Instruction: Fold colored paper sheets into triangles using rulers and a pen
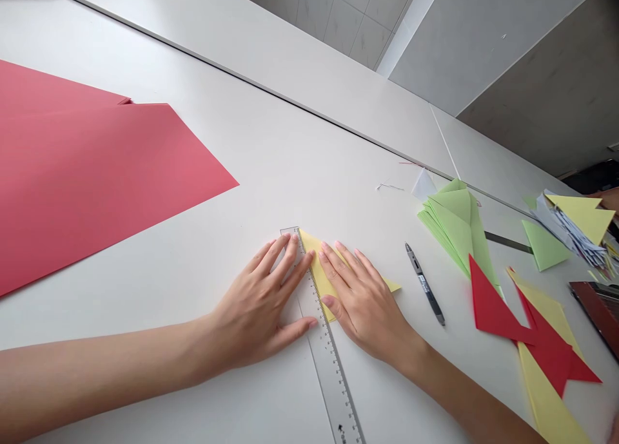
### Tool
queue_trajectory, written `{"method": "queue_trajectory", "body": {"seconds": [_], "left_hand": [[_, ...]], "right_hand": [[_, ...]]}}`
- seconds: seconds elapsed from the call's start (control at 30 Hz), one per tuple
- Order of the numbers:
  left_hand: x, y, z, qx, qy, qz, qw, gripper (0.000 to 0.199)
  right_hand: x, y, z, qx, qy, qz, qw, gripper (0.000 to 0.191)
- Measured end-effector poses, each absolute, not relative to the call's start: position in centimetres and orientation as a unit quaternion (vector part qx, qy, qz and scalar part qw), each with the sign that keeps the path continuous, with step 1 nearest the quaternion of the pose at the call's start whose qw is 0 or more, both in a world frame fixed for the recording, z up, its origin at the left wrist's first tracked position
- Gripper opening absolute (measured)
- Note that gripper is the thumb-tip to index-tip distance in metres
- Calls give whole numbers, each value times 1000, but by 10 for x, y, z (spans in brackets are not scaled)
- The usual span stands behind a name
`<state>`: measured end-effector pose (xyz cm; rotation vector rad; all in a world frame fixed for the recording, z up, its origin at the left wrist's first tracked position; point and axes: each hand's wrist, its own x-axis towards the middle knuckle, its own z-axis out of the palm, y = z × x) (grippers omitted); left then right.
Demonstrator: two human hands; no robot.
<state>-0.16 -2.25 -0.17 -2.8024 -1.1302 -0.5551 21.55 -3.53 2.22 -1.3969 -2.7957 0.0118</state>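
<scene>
Right now the yellow paper [312,241] lies on the counter [290,141] before me, along the clear ruler's [329,373] marked edge. My left hand [268,292] presses the ruler, my right hand [360,296] the paper, both flat, clasping nothing. I'd call this aligning; next wants steady pressure. A pen [425,283] lies rightward, before green sheets [454,218].

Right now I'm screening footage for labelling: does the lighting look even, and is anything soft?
Head view: uneven, a dim patch lies across the large red paper sheet and a grey shadow edges the clear plastic ruler; head view: the bare left hand and right hand look fairly sharp, the ruler's digits soft.
</scene>
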Motion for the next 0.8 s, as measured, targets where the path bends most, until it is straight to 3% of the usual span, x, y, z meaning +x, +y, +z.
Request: {"method": "queue_trajectory", "body": {"seconds": [0.4, 0.8], "left_hand": [[-1, -23, -1, -911, -366, -189, 23, 78], [-1, -23, -3, -910, -368, -193, -4, 73]], "right_hand": [[198, -3, 29, -463, -885, 48, 18, 57], [180, 12, 28, -459, -888, -25, 17, 60]]}}
